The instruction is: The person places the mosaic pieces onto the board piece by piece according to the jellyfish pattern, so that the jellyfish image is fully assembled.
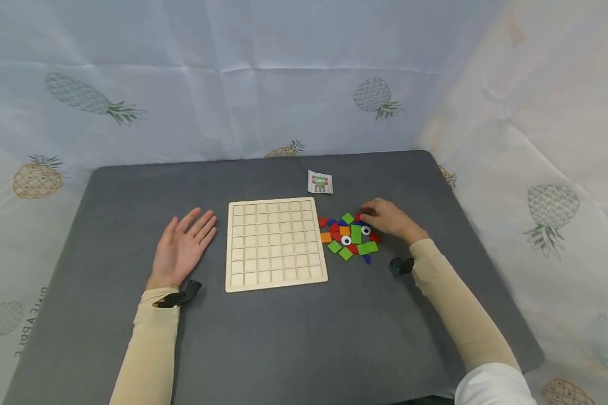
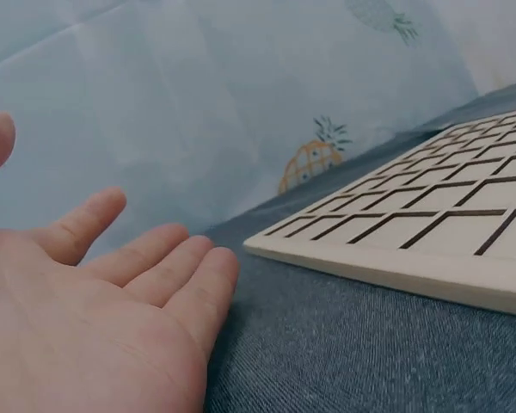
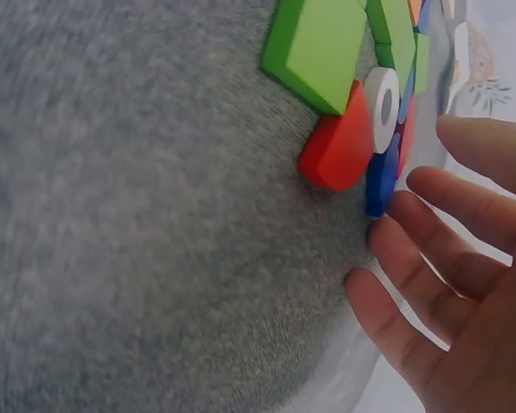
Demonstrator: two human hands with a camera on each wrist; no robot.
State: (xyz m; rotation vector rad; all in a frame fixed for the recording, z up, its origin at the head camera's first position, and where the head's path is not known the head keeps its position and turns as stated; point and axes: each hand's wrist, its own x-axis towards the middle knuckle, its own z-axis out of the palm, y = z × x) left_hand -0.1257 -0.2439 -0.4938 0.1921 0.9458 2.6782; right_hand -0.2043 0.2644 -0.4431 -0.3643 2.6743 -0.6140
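My left hand [image 1: 181, 257] lies palm up left of a pale wooden board [image 1: 276, 243] with a grid of square recesses. It holds nothing, and its fingers are extended. At the board's right edge is a loose cluster of coloured pieces: green blocks [image 1: 356, 234], orange squares [image 1: 345, 230], red and blue pieces, and white rings [image 1: 366, 230]. My right hand [image 1: 387, 217] reaches the far right side of this cluster, fingers loosely bent. In the right wrist view its fingertips are close to a blue piece [image 3: 382, 182], with a red piece [image 3: 340, 146] beside it; no piece shows between thumb and fingers.
A small white printed packet [image 1: 320, 183] lies behind the board. Everything rests on a grey cloth-covered table [image 1: 284, 343]. Curtains [image 1: 304, 107] with a pineapple print stand behind it and along the right side.
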